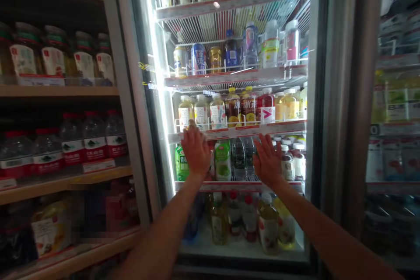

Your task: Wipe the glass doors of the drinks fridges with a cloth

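Both arms reach forward toward a lit drinks fridge whose wire shelves hold bottles and cans. My left hand, open with fingers pointing up, holds nothing; it appears in front of a green-labelled bottle and below several pale-labelled bottles. To its right, my right hand is raised with spread fingers, also holding nothing. It overlaps clear bottles and is near small white-capped bottles. Faint reflections suggest glass before the shelves. Whether either palm touches it, I cannot tell.
Left of the fridge stands a wooden shelf unit with jars and red-capped water bottles. A metal door frame edges the right side, beyond which another drinks cabinet shows. Bottles stand on the fridge floor.
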Demonstrator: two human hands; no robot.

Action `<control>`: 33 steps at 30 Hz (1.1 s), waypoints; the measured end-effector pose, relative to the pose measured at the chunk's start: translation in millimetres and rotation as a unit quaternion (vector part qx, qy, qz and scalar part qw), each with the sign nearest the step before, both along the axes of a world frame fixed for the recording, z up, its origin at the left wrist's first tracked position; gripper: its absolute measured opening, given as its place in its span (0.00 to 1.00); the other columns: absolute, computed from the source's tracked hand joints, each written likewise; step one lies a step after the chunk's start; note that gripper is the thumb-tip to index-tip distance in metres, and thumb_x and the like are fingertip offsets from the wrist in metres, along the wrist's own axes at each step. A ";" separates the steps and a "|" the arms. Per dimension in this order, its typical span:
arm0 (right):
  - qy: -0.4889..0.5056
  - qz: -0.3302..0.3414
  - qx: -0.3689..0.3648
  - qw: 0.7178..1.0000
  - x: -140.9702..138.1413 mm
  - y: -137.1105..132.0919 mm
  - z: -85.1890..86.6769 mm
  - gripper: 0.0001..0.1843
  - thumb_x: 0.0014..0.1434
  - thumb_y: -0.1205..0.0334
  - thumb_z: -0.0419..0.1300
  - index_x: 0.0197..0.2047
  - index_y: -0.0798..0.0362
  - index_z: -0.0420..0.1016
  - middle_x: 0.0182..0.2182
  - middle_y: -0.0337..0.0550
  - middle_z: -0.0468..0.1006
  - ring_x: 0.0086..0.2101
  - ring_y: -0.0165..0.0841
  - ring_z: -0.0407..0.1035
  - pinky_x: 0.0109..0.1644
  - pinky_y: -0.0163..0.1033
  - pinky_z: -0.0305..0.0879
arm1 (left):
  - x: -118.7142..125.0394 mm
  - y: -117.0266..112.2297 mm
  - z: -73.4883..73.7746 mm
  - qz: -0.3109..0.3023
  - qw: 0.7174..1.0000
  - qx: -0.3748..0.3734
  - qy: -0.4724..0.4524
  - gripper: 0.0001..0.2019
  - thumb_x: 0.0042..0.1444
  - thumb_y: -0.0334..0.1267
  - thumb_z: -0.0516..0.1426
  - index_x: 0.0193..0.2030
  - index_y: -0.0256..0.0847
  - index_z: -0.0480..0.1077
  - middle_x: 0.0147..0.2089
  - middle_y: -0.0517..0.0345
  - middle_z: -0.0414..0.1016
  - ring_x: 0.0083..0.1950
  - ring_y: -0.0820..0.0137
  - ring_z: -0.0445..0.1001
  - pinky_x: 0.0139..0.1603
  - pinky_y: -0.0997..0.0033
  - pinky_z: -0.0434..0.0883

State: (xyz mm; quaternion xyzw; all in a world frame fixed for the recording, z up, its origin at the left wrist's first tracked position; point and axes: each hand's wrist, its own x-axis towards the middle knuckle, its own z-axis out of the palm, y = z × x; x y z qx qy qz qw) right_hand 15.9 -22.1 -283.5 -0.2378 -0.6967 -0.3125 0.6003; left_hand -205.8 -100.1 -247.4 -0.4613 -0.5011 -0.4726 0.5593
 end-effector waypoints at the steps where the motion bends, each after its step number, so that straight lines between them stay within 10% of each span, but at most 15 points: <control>1: 0.002 0.001 0.000 1.000 -0.1 0.3 -0.2 0.32 0.62 0.62 0.47 0.67 0.50 0.43 0.64 0.48 0.54 0.65 0.37 0.41 0.66 0.52 0.34 | 10.7 2.4 -6.5 0.000 0.997 -0.033 0.074 0.25 0.62 0.35 0.46 0.66 0.38 0.50 0.67 0.47 0.52 0.70 0.65 0.40 0.67 0.54 0.50; 5: -0.006 0.000 0.012 1.000 1.3 2.9 -1.2 0.32 0.62 0.62 0.47 0.67 0.50 0.42 0.64 0.49 0.54 0.65 0.38 0.41 0.66 0.53 0.35 | 26.4 4.9 -23.9 -0.012 0.936 -0.136 0.324 0.23 0.60 0.34 0.49 0.63 0.44 0.55 0.66 0.55 0.57 0.69 0.68 0.45 0.69 0.58 0.46; 13: -0.005 -0.003 0.004 1.000 0.8 2.4 -1.5 0.32 0.62 0.62 0.47 0.67 0.51 0.43 0.64 0.49 0.54 0.65 0.38 0.40 0.66 0.53 0.35 | -10.7 -4.9 8.3 -0.012 0.999 0.021 -0.026 0.25 0.61 0.35 0.47 0.65 0.35 0.50 0.68 0.43 0.50 0.71 0.62 0.40 0.67 0.52 0.49; 19: -0.011 -0.005 0.019 1.000 2.5 2.8 -0.9 0.32 0.61 0.63 0.48 0.67 0.52 0.43 0.63 0.51 0.55 0.65 0.38 0.41 0.66 0.54 0.36 | 22.0 -0.5 -19.6 -0.032 0.924 -0.144 0.352 0.23 0.60 0.34 0.50 0.62 0.44 0.57 0.65 0.57 0.58 0.70 0.69 0.44 0.69 0.59 0.44; 23: -0.013 -0.006 0.011 1.000 2.6 1.6 -1.0 0.31 0.61 0.63 0.48 0.66 0.53 0.46 0.63 0.52 0.57 0.65 0.38 0.41 0.66 0.54 0.37 | -14.1 -5.9 8.7 -0.009 0.995 -0.032 0.089 0.23 0.61 0.36 0.49 0.63 0.38 0.55 0.64 0.46 0.59 0.70 0.64 0.44 0.68 0.54 0.47; 26: -0.006 -0.005 -0.002 1.000 1.1 1.7 -1.8 0.30 0.62 0.62 0.47 0.66 0.52 0.47 0.63 0.51 0.56 0.65 0.38 0.41 0.66 0.54 0.36 | -17.3 -7.6 18.3 0.001 0.999 0.026 -0.028 0.23 0.61 0.35 0.47 0.63 0.34 0.55 0.65 0.40 0.56 0.70 0.62 0.43 0.66 0.53 0.51; 33: -0.013 -0.011 0.014 1.000 1.8 3.0 -2.1 0.31 0.61 0.64 0.47 0.66 0.52 0.45 0.63 0.51 0.56 0.64 0.38 0.42 0.66 0.54 0.37 | 19.4 -5.2 -14.7 -0.019 0.925 -0.160 0.345 0.22 0.60 0.33 0.49 0.62 0.46 0.57 0.65 0.57 0.59 0.69 0.70 0.48 0.69 0.59 0.47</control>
